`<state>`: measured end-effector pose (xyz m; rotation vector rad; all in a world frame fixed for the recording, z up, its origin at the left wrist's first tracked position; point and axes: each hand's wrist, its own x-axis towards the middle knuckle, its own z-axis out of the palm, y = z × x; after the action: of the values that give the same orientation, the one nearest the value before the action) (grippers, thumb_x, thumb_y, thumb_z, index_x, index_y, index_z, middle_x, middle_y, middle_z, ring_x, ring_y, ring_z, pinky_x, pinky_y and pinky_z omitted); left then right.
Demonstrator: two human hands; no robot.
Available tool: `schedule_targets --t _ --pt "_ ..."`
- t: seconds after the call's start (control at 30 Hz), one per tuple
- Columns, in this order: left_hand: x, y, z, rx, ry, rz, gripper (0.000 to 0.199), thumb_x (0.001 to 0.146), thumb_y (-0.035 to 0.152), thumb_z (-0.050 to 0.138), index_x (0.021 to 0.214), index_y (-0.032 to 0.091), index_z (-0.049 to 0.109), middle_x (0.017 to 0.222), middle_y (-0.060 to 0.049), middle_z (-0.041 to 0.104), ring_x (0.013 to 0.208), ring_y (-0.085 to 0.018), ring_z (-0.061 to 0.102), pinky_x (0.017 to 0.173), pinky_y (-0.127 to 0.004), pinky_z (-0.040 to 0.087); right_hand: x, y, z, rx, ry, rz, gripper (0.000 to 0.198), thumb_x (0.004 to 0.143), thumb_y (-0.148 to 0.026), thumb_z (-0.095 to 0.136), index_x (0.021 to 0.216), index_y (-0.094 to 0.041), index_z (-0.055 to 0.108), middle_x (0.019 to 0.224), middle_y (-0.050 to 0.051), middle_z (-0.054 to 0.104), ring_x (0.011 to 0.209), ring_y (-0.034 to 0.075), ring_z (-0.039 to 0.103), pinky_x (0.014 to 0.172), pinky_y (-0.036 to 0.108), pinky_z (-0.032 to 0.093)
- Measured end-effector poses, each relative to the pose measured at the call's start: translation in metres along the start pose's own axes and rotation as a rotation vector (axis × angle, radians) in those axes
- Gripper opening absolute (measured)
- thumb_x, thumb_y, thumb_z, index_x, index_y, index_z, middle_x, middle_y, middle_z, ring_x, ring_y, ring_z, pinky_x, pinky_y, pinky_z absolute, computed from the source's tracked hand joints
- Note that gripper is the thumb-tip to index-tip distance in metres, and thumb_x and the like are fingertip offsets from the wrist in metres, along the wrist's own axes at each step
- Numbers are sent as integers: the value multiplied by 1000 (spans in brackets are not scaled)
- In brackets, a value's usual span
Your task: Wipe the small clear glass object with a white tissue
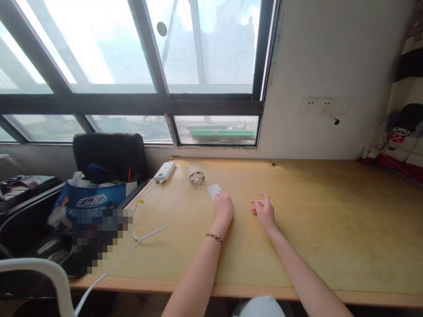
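- a wooden table (297,251) stands under a window (211,48); on it, the open metal ring (197,181) serves as landmark.
- a small whitish packet (213,190) lies just right of the ring, slightly nearer the person.
- the left hand (224,207), right of the ring, curls over the packet's near edge; fingertips are hidden, so whether they pinch it i cannot tell.
- the right hand (265,212), farther right, has loosely bent, parted fingers, gripping nothing visible.
- left of the ring: a white power strip (164,171).
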<state>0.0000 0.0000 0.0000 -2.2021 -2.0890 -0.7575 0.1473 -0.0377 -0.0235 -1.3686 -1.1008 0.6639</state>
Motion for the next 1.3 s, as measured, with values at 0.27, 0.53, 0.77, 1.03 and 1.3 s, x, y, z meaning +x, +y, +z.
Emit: schedule_targets --t 0.27,0.53,0.77,1.03,1.3 --pt "-3 18 13 -731 -141 -73 18 71 13 44 77 13 61 79 -8 62 75 -17 55 70 -28 40 0 -2 1 101 -78 88 37 70 -39 48 98 -16 44 77 5 63 51 16 60 44 27 49" --pt "-22 48 17 -1583 -340 -177 24 59 28 62 75 9 61 73 -8 64 68 -16 58 67 -29 44 2 -12 -2 378 -69 176 37 67 -39 56 95 -15 50 87 8 62 74 19 61 57 28 51" --pt "-23 48 6 -1660 -463 -169 35 67 43 54 60 9 58 73 -10 63 67 -15 58 69 -29 44 3 -19 -6 486 -66 122 41 66 -37 57 101 -16 50 87 7 61 72 17 60 60 28 48" --pt "-22 46 8 -1577 -432 -198 34 65 40 58 84 11 59 83 -10 62 72 -16 58 66 -27 45 1 -25 -6 405 -129 96 41 65 -39 59 97 -13 58 88 7 64 78 19 59 68 29 47" --pt "-23 49 -1 -1622 -478 -158 37 69 38 53 96 14 57 89 -10 61 78 -18 57 63 -26 44 2 -17 -6 322 -104 85 45 62 -40 61 98 -12 59 83 7 65 69 18 60 62 30 49"
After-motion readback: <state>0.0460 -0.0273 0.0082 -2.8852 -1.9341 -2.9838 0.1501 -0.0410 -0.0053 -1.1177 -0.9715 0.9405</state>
